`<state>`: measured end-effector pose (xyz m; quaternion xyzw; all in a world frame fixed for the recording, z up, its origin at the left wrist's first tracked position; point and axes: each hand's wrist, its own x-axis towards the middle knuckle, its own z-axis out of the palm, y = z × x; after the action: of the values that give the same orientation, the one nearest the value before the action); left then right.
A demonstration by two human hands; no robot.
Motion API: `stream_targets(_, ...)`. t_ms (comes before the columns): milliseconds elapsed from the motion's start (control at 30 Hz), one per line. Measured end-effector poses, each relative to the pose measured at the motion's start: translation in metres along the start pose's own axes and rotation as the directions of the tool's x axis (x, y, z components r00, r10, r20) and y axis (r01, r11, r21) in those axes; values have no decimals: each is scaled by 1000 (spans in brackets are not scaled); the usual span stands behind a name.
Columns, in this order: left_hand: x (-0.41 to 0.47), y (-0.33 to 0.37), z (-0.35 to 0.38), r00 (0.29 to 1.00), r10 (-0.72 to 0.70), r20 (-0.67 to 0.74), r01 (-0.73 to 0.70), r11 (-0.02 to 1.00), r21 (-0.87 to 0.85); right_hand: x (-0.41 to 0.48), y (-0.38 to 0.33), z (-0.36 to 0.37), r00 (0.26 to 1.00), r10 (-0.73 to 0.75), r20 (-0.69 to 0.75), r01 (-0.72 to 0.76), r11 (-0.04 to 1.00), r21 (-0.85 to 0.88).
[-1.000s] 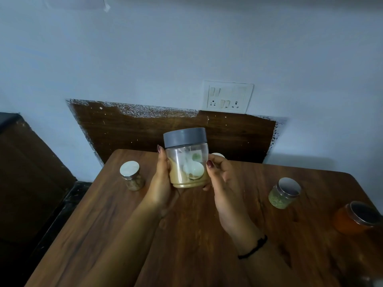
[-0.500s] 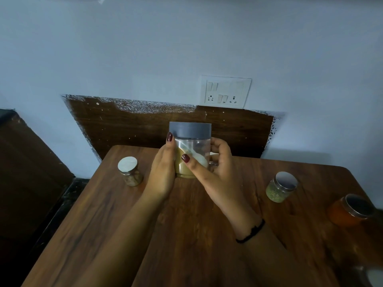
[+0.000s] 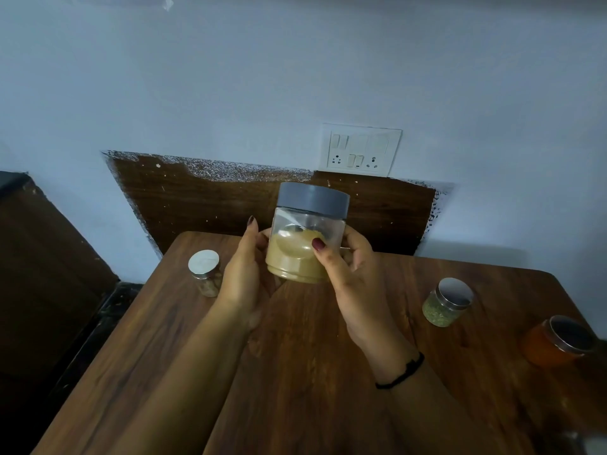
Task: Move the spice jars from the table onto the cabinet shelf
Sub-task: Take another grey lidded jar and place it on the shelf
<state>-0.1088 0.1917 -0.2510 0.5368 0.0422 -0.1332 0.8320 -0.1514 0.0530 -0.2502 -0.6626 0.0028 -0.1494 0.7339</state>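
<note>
Fingers (image 3: 323,257) of both hands snug around the grey-lidded spice jar (image 3: 307,238), near-upright, lid up, top tilted slightly right.

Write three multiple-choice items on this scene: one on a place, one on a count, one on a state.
1. Where is the orange jar?
A. by the table's right edge
B. in a hand
C. beside the wall socket

2. How many jars stand on the table?
A. one
B. three
C. five

3. How is the grey-lidded jar held?
A. lying on the table
B. by one hand, lid off
C. lifted by both hands, lid on

Key: 1 A, it sits far right. 2 B, the silver-lidded jar, green jar and orange jar. 3 C, the left hand and right hand grip it.
</note>
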Motion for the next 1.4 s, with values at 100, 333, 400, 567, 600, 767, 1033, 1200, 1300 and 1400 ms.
stream_targets(100,-2,1,3,996,-41,77,46,997,-54,-3,0,1,998,5,56,-8,998,54)
stream_targets(333,-7,-1,9,978,-76,192,108,981,-161,-1,5,3,997,-18,-75,22,999,50)
stream_targets(400,-7,-2,10,981,-65,184,97,980,-171,0,7,1,997,-22,-79,25,999,33)
stream_targets(567,-8,-4,15,993,-10,121,34,981,-192,1,11,-1,997,-33,-65,33,999,-8)
stream_targets(600,-8,-4,15,994,6,107,14,983,-184,1,12,-2,997,-41,-58,40,999,-12)
stream_targets(767,-7,-5,15,995,91,38,-91,996,-2,1,13,-2,995,-83,-52,82,996,-37)
stream_targets(1033,-3,-9,13,994,81,-80,-81,997,9,-2,14,1,994,-98,-44,97,994,-41)
stream_targets(1200,-3,-16,12,998,22,-64,-25,998,-50,-4,14,0,994,-106,-39,104,994,-44)
stream_targets(1300,-5,-16,12,996,57,-67,-57,998,8,-3,17,0,994,-92,-60,87,993,-74)
stream_targets(1400,-5,-15,14,984,142,-106,-127,982,138,-3,20,2,999,-44,-23,42,996,-84)
